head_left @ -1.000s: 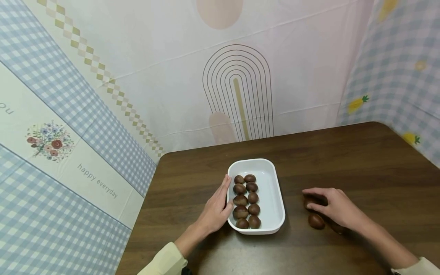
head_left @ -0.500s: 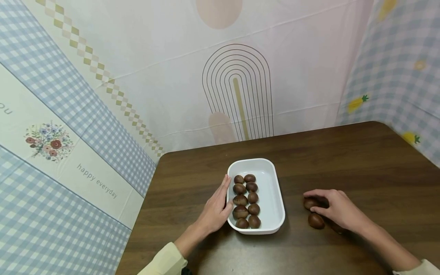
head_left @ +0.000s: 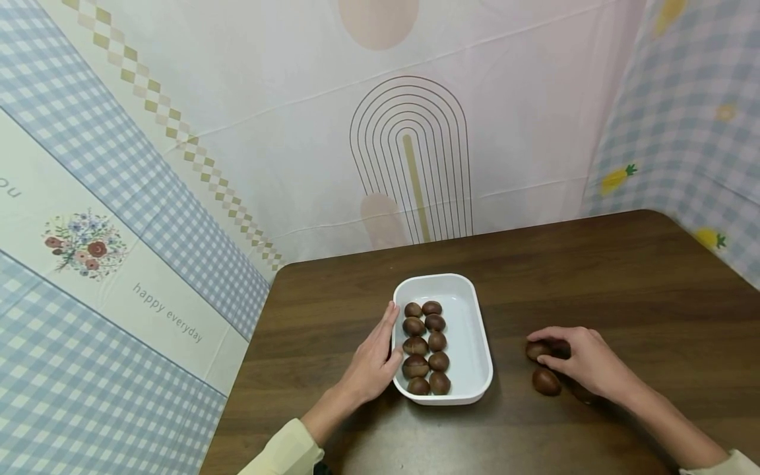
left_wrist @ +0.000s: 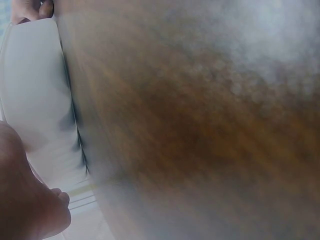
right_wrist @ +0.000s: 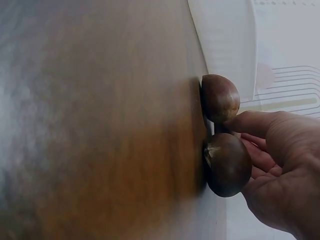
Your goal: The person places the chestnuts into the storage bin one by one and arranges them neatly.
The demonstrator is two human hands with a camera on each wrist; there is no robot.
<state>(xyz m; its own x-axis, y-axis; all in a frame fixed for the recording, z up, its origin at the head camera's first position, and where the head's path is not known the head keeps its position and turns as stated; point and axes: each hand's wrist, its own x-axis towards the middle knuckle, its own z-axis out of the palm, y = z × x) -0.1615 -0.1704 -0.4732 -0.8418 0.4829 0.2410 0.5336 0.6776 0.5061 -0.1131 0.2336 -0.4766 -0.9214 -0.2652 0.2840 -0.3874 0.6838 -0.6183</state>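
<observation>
A white rectangular dish [head_left: 469, 389] holds two columns of brown chestnuts [head_left: 415, 346] along its left half. My left hand [head_left: 371, 366] rests against the dish's left side with fingers extended along the outer wall and thumb at the rim. To the right of the dish, my right hand [head_left: 584, 359] holds a chestnut [head_left: 537, 350] between thumb and fingers, low over the table. Another chestnut [head_left: 546, 382] lies just in front of that thumb. One more, partly hidden under the palm, shows as the lower chestnut [right_wrist: 230, 165] in the right wrist view.
The dark wooden table [head_left: 653, 277] carries the dish and loose chestnuts. Behind it hangs a pale printed cloth [head_left: 285, 119], with blue checked cloth on the left and right sides. Much of the left wrist view is blurred tabletop.
My right hand has shifted very slightly to the right, and the chestnut between its fingers with it. My left hand, the dish and the chestnuts in it stay as they were.
</observation>
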